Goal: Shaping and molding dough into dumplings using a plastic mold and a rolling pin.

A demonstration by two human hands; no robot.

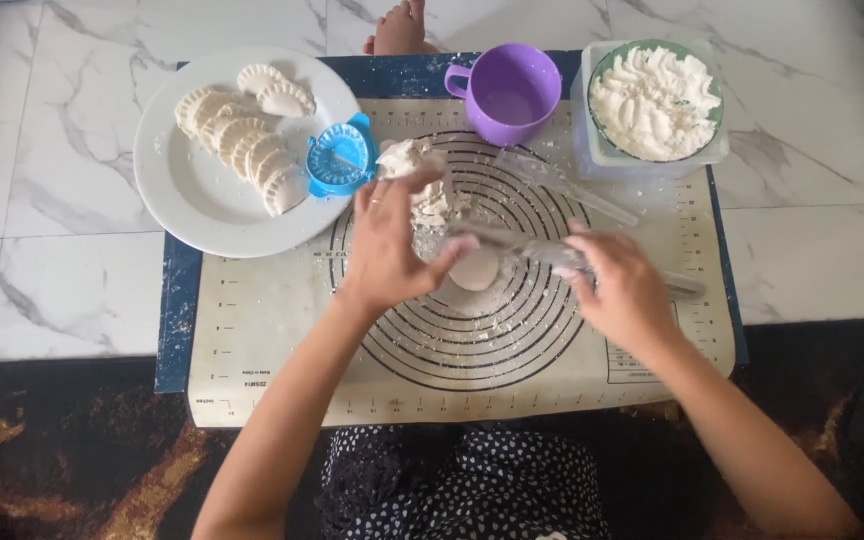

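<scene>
A clear rolling pin (537, 248) lies across a small round disc of dough (474, 270) in the middle of a ringed baking mat (272, 330). My left hand (392, 245) rests on the pin's left end, fingers curled over it. My right hand (622, 285) presses down on its right end. A lump of loose dough (414, 165) sits just beyond my left hand. A second clear rod (567, 188) lies further back on the mat.
A white plate (187, 195) at the back left holds several crimped dumplings (242, 140) and a blue dumpling press (340, 158). A purple mug (507, 92) and a bowl of white filling (655, 100) stand behind. A bare foot (399, 28) shows at the top edge.
</scene>
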